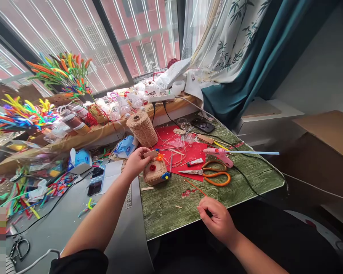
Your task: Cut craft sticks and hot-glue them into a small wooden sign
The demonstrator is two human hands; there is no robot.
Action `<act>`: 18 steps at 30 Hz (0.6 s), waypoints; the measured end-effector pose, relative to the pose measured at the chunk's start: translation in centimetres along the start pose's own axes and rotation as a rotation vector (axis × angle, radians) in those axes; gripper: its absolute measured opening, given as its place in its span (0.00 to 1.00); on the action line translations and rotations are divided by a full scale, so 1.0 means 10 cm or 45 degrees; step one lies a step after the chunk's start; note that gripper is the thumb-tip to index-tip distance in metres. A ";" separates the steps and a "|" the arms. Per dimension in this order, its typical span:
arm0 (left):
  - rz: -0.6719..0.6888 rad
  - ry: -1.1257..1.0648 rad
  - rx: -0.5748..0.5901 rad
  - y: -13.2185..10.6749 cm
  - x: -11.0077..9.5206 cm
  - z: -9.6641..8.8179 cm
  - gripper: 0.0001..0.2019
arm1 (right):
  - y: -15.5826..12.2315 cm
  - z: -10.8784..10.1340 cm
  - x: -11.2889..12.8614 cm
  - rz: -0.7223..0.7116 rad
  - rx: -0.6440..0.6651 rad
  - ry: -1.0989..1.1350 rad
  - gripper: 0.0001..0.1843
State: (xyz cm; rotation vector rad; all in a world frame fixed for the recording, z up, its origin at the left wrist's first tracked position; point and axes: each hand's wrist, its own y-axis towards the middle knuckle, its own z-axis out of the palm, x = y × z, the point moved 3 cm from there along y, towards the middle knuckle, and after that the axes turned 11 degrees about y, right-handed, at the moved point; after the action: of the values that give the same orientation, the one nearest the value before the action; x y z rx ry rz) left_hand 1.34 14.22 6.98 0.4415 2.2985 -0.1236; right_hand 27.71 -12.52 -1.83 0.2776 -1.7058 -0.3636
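Note:
My left hand pinches a small flat tan piece, wood or card, over the back edge of a twine-wrapped box. The box carries a red rosette, an orange flower and a blue-and-yellow flower. My right hand is closed above the table's front edge, fingers curled together; what they may hold is hidden. A thin orange stick runs up to its knuckles, and I cannot tell whether the hand touches it. Orange-handled scissors lie beyond, beside a pink glue gun.
A twine spool stands behind the box. Red paper bears scraps, cords and a lighter. A black phone lies at the back. Pipe cleaners and bottles crowd the sill. A blue phone rests at left. Cables cross the right edge.

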 end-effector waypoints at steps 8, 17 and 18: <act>-0.041 -0.024 -0.019 0.01 0.08 0.06 0.20 | 0.35 0.26 0.19 0.213 0.157 -0.108 0.05; -0.064 -0.144 -0.023 -0.01 0.09 0.09 0.26 | 0.91 1.11 0.26 0.123 0.609 -0.615 0.43; -0.067 -0.159 -0.018 -0.01 0.10 0.09 0.27 | 0.95 1.15 0.26 0.129 0.603 -0.624 0.43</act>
State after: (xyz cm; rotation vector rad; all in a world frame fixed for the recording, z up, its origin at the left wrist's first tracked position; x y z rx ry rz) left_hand 1.26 14.19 5.67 0.3564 2.1876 -0.1565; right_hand 16.15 -3.83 2.60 0.4717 -2.2740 0.0658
